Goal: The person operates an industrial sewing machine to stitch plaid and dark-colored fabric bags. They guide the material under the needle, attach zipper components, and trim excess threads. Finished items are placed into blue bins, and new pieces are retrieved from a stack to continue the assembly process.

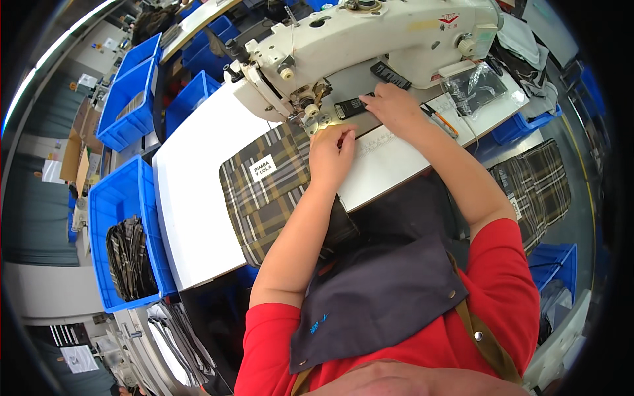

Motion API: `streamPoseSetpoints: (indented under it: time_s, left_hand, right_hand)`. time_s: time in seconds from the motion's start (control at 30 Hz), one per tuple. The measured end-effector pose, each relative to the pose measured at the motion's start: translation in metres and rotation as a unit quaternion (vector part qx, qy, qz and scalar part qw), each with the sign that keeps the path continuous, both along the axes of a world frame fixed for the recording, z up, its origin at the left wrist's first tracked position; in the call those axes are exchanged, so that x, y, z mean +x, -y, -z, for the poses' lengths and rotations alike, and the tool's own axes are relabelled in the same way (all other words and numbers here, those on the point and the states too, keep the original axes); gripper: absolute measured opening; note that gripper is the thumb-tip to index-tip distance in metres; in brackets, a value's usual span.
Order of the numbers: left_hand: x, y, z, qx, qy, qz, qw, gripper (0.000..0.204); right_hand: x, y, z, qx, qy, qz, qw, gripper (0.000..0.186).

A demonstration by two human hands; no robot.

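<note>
On the white table lies a plaid fabric piece point(277, 191) in brown, black and cream, with a white printed patch point(263, 168) on it. Its far right edge reaches the needle area of a sewing machine point(307, 109). My left hand point(330, 155) rests at that edge just below the needle, fingers curled together; whatever they grip is hidden. My right hand point(398, 113) reaches forward over the machine bed, fingers stretched and slightly apart. Its fingertips touch the right end of a flat black label stack point(350, 107). Another black label stack point(390, 75) lies just beyond that hand.
Right of my right hand lie an orange-handled tool point(445, 123) and a clear plastic bag point(472, 89). A blue bin point(99, 264) holding folded plaid pieces point(130, 259) stands left of the table. More plaid fabric point(535, 188) lies at the right, beyond my right arm.
</note>
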State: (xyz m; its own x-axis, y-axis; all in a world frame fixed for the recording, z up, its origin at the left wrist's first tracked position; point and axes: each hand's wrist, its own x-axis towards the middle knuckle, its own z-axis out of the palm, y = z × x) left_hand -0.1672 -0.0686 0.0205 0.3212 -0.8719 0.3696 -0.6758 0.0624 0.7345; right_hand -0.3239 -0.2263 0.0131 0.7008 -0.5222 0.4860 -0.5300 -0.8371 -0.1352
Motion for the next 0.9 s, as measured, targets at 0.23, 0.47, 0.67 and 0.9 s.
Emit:
streamPoseSetpoints:
  time_s: [0.23, 0.47, 0.67, 0.9]
  left_hand:
    - [0.003, 0.001, 0.007, -0.020, -0.010, 0.014, 1.000, 0.012]
    - [0.007, 0.008, 0.014, -0.045, -0.259, -0.021, 0.965, 0.040]
    - [0.018, 0.000, 0.006, 0.002, -0.285, 0.026, 0.958, 0.044]
    - [0.017, 0.000, 0.005, -0.001, -0.296, 0.005, 0.955, 0.038]
  right_hand:
    - [0.003, 0.002, 0.008, -0.057, 0.016, -0.031, 0.998, 0.015]
    - [0.001, -0.018, -0.005, -0.138, 0.067, -0.091, 0.984, 0.016]
    - [-0.005, -0.052, -0.015, -0.156, 0.068, -0.183, 0.968, 0.028]
    - [0.019, -0.003, 0.002, -0.150, 0.092, -0.095, 0.980, 0.033]
